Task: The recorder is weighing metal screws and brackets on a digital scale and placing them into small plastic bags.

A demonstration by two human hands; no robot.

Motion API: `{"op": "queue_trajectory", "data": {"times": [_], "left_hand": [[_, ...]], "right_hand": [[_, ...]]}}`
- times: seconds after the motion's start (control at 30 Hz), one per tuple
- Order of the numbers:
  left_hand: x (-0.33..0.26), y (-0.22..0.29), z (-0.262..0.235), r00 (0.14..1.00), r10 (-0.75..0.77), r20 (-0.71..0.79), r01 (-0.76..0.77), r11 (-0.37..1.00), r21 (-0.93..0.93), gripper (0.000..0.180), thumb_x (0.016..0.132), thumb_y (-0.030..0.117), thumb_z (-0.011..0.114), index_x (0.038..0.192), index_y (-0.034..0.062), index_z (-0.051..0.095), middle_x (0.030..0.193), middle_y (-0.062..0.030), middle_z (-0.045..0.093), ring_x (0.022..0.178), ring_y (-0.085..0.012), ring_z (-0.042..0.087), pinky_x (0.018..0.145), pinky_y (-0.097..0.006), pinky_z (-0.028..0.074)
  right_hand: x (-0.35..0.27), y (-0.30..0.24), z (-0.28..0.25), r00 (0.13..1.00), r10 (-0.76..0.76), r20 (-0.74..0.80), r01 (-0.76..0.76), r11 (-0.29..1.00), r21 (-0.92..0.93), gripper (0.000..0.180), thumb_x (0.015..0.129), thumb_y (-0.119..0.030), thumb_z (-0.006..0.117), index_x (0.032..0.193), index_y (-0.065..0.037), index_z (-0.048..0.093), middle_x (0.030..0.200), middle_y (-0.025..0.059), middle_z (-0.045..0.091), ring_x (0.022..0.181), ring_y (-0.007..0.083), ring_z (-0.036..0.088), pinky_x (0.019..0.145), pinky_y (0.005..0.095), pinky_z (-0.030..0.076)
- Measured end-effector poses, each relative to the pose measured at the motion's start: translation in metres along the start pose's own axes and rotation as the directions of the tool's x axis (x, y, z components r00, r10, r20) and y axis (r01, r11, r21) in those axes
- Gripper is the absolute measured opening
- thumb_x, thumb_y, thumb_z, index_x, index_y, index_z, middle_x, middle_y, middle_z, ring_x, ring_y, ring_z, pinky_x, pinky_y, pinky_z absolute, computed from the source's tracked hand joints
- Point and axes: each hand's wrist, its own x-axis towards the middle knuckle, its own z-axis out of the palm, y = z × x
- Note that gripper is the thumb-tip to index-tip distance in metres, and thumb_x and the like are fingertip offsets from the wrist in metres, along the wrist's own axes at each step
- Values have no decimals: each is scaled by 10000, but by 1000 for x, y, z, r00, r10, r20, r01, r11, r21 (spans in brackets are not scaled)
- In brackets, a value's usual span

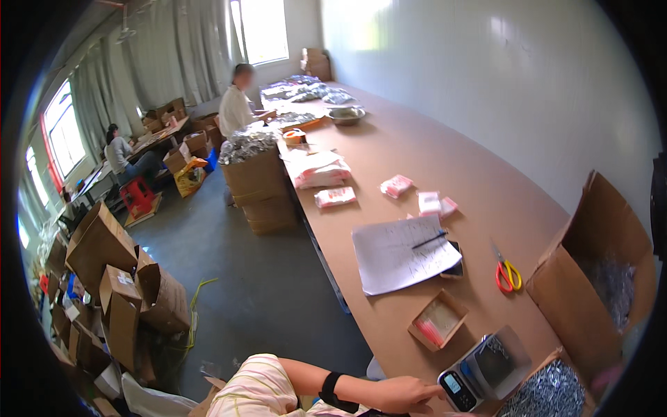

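My left hand (pixel 406 394), with a black band on its wrist, reaches in from the lower edge. It holds nothing, and its outstretched finger meets the side of a small digital scale (pixel 458 389) with a lit display. On the scale's platform stands a clear-walled tray (pixel 511 361) with a few small metal pieces inside. Just beside it, a carton is heaped with shiny metal pieces (pixel 549 393). My right hand cannot be made out; only a pinkish blur shows near the lower right rim.
Scissors with red and yellow handles (pixel 508 276), a small open box (pixel 439 320) with pink packets, and a written sheet (pixel 403 256) with a pen lie on the table (pixel 410 153). A large carton (pixel 590 278) stands right. Cartons (pixel 163 295) crowd the left floor. Co-workers are farther back.
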Motion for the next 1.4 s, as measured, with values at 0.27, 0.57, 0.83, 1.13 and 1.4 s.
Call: {"op": "queue_trajectory", "data": {"times": [0.27, 0.57, 0.83, 1.13, 1.4], "left_hand": [[2, -8, -15, 987, -50, 150, 55, 998, -31, 374, 936, 296, 680, 1208, 71, 557, 825, -148, 658, 828, -383, 660, 721, -469, 509], [3, -12, -41, 992, -118, -42, 122, 986, 113, 320, 862, 131, 792, 1139, 48, 652, 774, -87, 673, 706, -231, 688, 682, -351, 549], [16, -7, -47, 988, -130, -87, 142, 977, 162, 306, 876, 100, 765, 1141, 24, 633, 767, -112, 688, 701, -254, 694, 686, -338, 551], [23, -46, -90, 911, 20, -412, 143, 921, 361, 232, 910, -5, 663, 1135, 27, 615, 907, -141, 663, 730, -290, 647, 631, -382, 515], [86, -83, -132, 952, -105, -286, 222, 884, 411, 539, 919, -34, 552, 1437, 98, 477, 1135, -209, 708, 1049, -422, 665, 874, -483, 540]], "right_hand": [[-9, -20, 2, 996, 51, -71, -50, 999, 18, 214, 1023, -161, 618, 1179, -22, 664, 912, 87, 695, 762, 179, 677, 654, 284, 555], [43, -74, -74, 990, 134, -30, -98, 842, 531, 289, 1053, -253, 579, 1213, -13, 597, 1097, 86, 680, 1000, 167, 683, 809, 294, 616], [104, -205, -281, 683, -349, -642, 706, 540, 458, 293, 945, -71, 702, 1208, 12, 601, 1070, 68, 653, 982, 222, 663, 973, 372, 590], [88, -115, -209, 712, -186, -677, 554, 742, 379, 299, 933, -65, 691, 1199, -14, 564, 1060, 58, 623, 963, 155, 629, 901, 358, 556], [-9, -72, -170, 860, -103, -500, 163, 984, 77, 171, 1006, -116, 607, 1167, -59, 601, 1047, 10, 631, 953, 97, 617, 815, 253, 540]]}}
